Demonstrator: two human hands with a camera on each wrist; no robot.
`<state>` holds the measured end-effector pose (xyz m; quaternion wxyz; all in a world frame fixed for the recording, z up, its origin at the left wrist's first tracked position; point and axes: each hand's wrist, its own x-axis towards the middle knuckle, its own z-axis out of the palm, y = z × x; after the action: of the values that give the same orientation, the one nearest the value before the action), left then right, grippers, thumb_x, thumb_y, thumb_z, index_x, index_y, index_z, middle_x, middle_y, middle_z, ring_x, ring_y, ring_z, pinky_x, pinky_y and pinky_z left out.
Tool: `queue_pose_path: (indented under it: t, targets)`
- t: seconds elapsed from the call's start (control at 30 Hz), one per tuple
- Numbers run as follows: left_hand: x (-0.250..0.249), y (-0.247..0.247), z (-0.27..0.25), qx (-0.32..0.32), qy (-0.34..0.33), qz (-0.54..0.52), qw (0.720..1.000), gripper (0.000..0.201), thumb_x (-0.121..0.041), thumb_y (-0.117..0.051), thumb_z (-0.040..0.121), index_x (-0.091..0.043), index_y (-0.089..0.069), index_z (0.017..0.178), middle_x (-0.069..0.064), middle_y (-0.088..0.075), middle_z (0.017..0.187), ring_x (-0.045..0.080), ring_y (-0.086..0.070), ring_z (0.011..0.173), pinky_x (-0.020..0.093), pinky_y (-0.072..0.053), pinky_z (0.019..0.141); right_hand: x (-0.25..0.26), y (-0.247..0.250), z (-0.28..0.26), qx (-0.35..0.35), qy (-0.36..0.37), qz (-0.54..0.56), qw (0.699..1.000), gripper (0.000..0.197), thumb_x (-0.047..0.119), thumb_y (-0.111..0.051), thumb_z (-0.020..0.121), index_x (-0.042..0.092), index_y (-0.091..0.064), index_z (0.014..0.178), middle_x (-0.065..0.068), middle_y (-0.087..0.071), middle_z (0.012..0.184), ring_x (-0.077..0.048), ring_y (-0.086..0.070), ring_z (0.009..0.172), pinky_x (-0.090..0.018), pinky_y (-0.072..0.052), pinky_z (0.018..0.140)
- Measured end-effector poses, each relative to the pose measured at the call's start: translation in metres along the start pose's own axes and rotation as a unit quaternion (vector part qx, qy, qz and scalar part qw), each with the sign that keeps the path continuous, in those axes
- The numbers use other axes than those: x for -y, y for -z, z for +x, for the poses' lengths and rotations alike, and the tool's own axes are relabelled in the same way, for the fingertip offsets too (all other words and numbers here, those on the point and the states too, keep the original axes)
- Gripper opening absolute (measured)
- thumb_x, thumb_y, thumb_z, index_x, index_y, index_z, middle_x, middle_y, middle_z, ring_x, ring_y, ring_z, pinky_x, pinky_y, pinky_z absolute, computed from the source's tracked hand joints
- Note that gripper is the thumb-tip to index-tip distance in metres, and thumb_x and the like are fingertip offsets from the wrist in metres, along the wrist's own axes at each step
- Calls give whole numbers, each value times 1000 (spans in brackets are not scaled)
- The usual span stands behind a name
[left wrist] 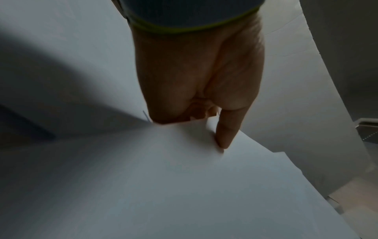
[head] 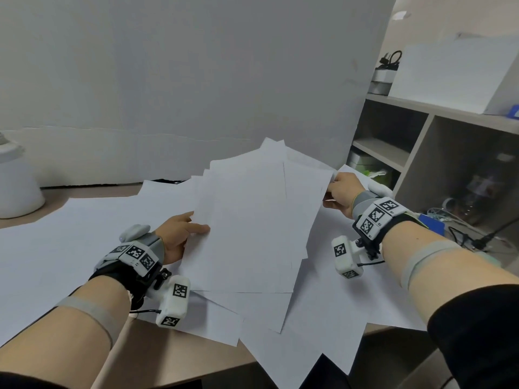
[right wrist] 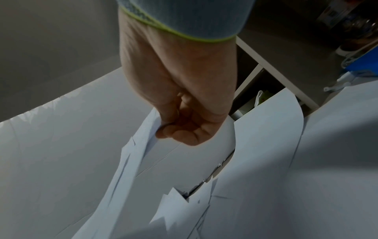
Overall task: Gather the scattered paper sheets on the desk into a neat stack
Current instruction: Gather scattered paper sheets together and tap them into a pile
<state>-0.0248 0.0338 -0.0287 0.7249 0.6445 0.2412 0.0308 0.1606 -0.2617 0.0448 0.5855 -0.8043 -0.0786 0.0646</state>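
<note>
While a big white board (head: 182,80) stood upright along the back, the bench (head: 179,357) lay under a loose spread of white paper sheets (head: 70,248), some hanging over its front edge. To the right of the bench stood a shelf unit (head: 421,153) with cables and small clutter in its compartments. At the bench's back left corner sat a white rounded object (head: 16,186).

In the middle of the bench a fanned bundle of sheets (head: 252,220) was lifted off the spread, its edges uneven and its corners sticking out at the back. The right hand (head: 341,193) gripped the bundle's right edge, fingers curled round the paper and the thumb pinching from above, as the right wrist view showed (right wrist: 184,129). The left hand (head: 179,237) held the bundle's left edge, its thumb (left wrist: 225,129) pressed flat on top and its fingers hidden beneath the paper. Both wrists wore marker-tagged camera mounts.
</note>
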Motion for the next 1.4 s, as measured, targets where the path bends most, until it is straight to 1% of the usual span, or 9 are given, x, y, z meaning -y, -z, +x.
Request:
queue_pose_path:
  t: [0.3,0.5,0.57,0.73,0.83,0.97,1.1,1.27,1.4]
  targets:
    - [3,8,16,1,29,35,999,28,8,-58,90,1,-66,116,25,-70,116,43,-68,102,54,-55,91,-6,4,18,23,-30,-23,999,21,-5,-49,96,10,-59,83,-12,-60,81,-24,-50,63,-36,-51,62]
    - [7,10,26,15,53,54,997,33,8,-64,85,9,-63,118,30,-68,116,45,-68,100,59,-52,94,-31,-2,31,44,-67,-22,997,16,7,-59,97,8,-51,82,-20,-63,97,-33,-61,86,-57,-54,93]
    - [7,5,27,26,57,73,995,33,6,-65,85,8,-64,118,29,-70,114,44,-69,98,57,-54,91,-35,-10,32,63,-76,-20,995,18,6,-59,97,8,-51,81,-18,-64,92,-32,-62,84,-54,-55,91]
    - [6,-1,32,37,58,96,993,32,9,-66,85,7,-65,116,27,-71,111,48,-67,104,61,-51,95,-34,-30,39,78,-69,-39,994,15,8,-57,98,11,-59,83,-6,-65,80,-21,-62,70,-32,-54,63]
    - [9,-2,31,42,57,98,993,33,12,-64,85,2,-66,116,24,-73,109,46,-69,101,59,-54,91,-33,-38,41,88,-67,-48,993,13,15,-56,100,10,-66,95,-7,-67,86,-22,-63,73,-29,-54,61]
    - [11,-1,33,19,33,91,995,44,18,-62,83,-8,-66,119,22,-74,106,43,-71,92,54,-58,81,-29,-34,33,50,-76,-35,995,17,20,-54,100,11,-60,87,-8,-63,76,-18,-60,62,-23,-51,46]
    - [5,-2,30,1,3,66,998,50,18,-61,84,-15,-65,122,23,-71,113,43,-68,97,54,-57,85,-28,-9,25,-4,-103,-48,994,15,17,-54,98,5,-59,104,-11,-65,77,-21,-58,60,-29,-52,54]
    - [-4,-9,25,-21,-27,-10,999,39,16,-56,88,-9,-62,118,21,-69,112,39,-67,92,48,-56,80,-41,31,3,-48,-167,-105,979,13,8,-51,99,3,-56,88,-11,-61,75,-20,-54,60,-30,-48,56]
    - [0,-25,28,-57,-30,-73,995,37,15,-58,86,-6,-62,116,21,-68,117,39,-67,96,47,-56,77,-53,59,-28,-90,-192,-162,964,7,5,-56,94,2,-58,90,-12,-65,82,-23,-58,65,-34,-51,62]
